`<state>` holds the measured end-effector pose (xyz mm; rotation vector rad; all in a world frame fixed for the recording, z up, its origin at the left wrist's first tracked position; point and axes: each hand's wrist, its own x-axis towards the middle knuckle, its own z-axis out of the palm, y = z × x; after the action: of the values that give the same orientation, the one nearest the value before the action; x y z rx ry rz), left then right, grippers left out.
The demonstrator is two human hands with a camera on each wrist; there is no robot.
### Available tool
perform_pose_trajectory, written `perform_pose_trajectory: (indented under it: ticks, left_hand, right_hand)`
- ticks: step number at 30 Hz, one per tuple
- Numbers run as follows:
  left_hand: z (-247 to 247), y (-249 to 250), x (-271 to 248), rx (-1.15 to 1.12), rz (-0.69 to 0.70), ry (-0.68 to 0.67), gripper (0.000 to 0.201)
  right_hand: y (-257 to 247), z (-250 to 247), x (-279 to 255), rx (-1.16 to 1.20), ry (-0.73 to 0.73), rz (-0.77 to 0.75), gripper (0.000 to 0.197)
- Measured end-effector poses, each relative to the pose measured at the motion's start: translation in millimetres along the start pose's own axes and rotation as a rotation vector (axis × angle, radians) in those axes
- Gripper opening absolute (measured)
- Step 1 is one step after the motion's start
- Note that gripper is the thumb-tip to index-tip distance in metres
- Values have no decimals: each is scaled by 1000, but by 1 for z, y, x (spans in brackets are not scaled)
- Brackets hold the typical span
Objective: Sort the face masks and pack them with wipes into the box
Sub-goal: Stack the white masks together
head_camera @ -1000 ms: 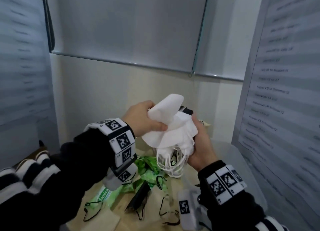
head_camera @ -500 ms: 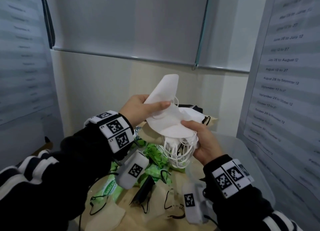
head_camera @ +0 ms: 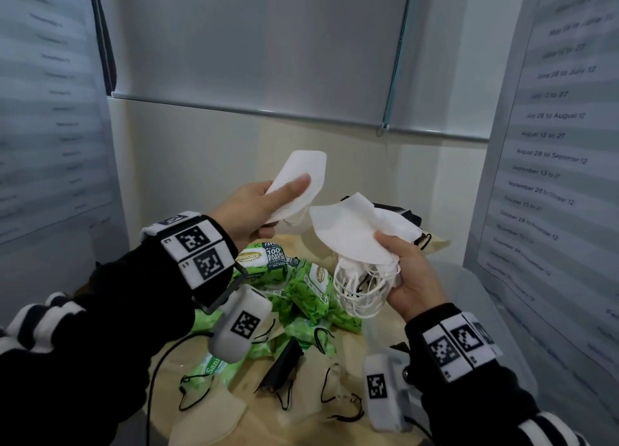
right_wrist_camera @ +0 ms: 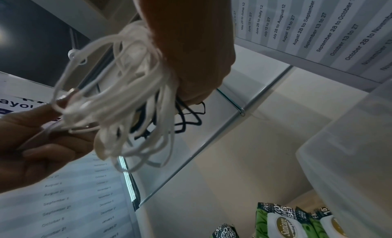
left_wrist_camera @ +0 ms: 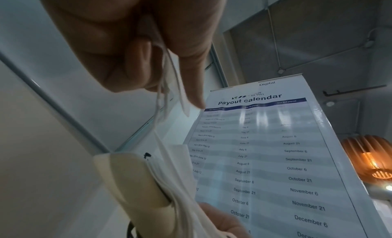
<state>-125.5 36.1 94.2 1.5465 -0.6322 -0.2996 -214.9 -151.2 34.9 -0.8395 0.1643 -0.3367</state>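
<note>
My left hand (head_camera: 281, 197) pinches a single white face mask (head_camera: 301, 171) between thumb and fingers, raised above the table. My right hand (head_camera: 395, 258) grips a stack of white masks (head_camera: 351, 234), whose white ear loops (head_camera: 361, 288) hang below in a bunch. Dark masks (head_camera: 395, 211) show behind the stack. In the right wrist view the ear loops (right_wrist_camera: 118, 99) dangle from my right hand, with my left hand (right_wrist_camera: 42, 141) beside them. In the left wrist view the single mask's edge and loops (left_wrist_camera: 167, 84) hang from my fingers. Green wipes packs (head_camera: 301, 278) lie on the table below.
A clear plastic box (head_camera: 469, 295) stands at the right of the round wooden table (head_camera: 338, 425). Beige masks (head_camera: 214, 415) and a black mask (head_camera: 281, 368) with black ear loops lie near the front. Printed calendar banners (head_camera: 552, 177) close in both sides.
My left hand has pulled one white mask off the stack and lifted it up and left. The two now hang apart. My right hand keeps its hold on the stack.
</note>
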Motion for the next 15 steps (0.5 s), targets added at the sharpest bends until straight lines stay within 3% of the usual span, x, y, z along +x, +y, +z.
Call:
perform_pose_trajectory:
  ticks: [3, 7, 10, 15]
  left_hand:
    - [5, 4, 2, -34, -45, -4, 51]
    - [24, 12, 1, 18, -41, -153, 21]
    - [35, 13, 2, 74, -52, -183, 9]
    - [41, 6, 14, 307, 29, -74, 31]
  right_hand:
    - [2, 1, 0, -3, 44, -3, 39]
    - [5, 5, 3, 5, 23, -3, 31]
    - [7, 8, 2, -7, -9, 3, 31]
    - [6, 11, -2, -58, -43, -25, 50]
